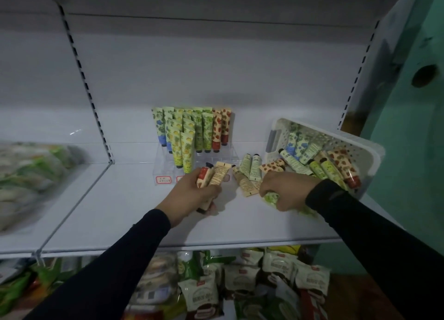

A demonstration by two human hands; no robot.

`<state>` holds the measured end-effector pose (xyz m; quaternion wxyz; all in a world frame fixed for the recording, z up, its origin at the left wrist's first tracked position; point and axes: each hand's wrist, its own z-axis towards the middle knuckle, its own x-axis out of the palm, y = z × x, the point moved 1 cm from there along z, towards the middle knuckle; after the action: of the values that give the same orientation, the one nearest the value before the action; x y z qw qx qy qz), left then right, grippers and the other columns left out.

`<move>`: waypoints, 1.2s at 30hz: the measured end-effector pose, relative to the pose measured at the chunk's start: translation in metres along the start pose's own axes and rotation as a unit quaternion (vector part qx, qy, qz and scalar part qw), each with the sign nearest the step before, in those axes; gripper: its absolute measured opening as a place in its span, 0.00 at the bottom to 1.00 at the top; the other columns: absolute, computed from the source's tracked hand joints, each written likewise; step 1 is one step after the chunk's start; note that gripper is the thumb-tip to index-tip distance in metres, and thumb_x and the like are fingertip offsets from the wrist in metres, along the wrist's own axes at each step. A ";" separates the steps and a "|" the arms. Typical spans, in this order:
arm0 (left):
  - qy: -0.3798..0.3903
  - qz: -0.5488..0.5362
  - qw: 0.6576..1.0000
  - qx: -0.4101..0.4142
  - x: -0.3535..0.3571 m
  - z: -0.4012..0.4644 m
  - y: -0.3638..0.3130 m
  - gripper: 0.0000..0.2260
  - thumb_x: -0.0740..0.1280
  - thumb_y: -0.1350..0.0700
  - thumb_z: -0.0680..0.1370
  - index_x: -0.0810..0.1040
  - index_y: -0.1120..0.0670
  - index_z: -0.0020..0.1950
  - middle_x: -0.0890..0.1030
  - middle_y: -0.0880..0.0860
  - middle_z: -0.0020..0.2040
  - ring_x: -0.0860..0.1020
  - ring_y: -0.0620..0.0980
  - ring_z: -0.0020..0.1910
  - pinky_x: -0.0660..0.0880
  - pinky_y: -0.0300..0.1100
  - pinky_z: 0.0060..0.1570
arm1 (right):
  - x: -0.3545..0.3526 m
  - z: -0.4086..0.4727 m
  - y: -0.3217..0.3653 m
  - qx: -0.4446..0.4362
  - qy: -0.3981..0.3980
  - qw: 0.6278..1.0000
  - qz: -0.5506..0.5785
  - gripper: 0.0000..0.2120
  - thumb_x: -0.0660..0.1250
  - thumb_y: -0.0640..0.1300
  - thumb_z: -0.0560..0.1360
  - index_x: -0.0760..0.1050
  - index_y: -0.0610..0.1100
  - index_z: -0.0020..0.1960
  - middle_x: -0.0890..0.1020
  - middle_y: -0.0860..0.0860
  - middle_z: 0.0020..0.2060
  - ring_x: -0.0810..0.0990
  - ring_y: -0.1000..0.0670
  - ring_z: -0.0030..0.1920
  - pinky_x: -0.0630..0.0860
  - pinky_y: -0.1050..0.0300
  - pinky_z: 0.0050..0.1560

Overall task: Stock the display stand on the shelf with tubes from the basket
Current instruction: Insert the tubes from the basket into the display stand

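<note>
a clear display stand (165, 161) is set at the back of the white shelf (134, 214), with upright tubes (186, 137) held in its rows. 2 tubes (211, 175), 1 red and 1 cream, are gripped in the curled fingers of the left hand (192, 192), just in front of the stand. a green tube (271, 197) is clasped under the right hand (286, 190) on the shelf. loose tubes (249, 168) are spilled beside the tilted white basket (370, 151), where more are kept.
</note>
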<state>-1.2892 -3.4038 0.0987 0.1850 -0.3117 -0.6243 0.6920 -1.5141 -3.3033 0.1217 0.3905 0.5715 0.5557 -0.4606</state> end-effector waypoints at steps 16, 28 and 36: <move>-0.236 -0.157 0.958 0.047 -0.101 0.008 0.036 0.03 0.67 0.63 0.78 0.75 0.56 0.48 0.78 0.57 0.36 0.77 0.54 0.30 0.77 0.45 0.31 | -0.058 0.012 0.011 0.050 -0.373 0.859 0.346 0.14 0.67 0.51 0.77 0.80 0.47 0.59 0.83 0.53 0.48 0.81 0.55 0.47 0.77 0.57 0.53; -0.277 -0.216 0.935 0.042 -0.115 0.029 0.063 0.02 0.67 0.64 0.78 0.75 0.59 0.48 0.77 0.59 0.36 0.75 0.55 0.29 0.76 0.44 0.30 | -0.088 0.095 0.059 0.033 -0.462 0.748 0.475 0.05 0.73 0.46 0.73 0.83 0.45 0.46 0.83 0.55 0.36 0.84 0.53 0.37 0.82 0.54 0.48; -0.259 -0.221 0.939 0.043 -0.113 0.029 0.063 0.02 0.67 0.64 0.78 0.75 0.58 0.47 0.77 0.57 0.35 0.74 0.55 0.29 0.75 0.44 0.30 | -0.088 0.117 0.075 0.034 -0.470 0.774 0.423 0.09 0.71 0.47 0.75 0.84 0.41 0.45 0.82 0.48 0.32 0.79 0.53 0.32 0.75 0.67 0.37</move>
<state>-1.2162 -3.5080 0.0603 0.1785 0.0329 -0.6735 0.7165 -1.4465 -3.4454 0.1693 0.7388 0.4739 -0.0111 -0.4790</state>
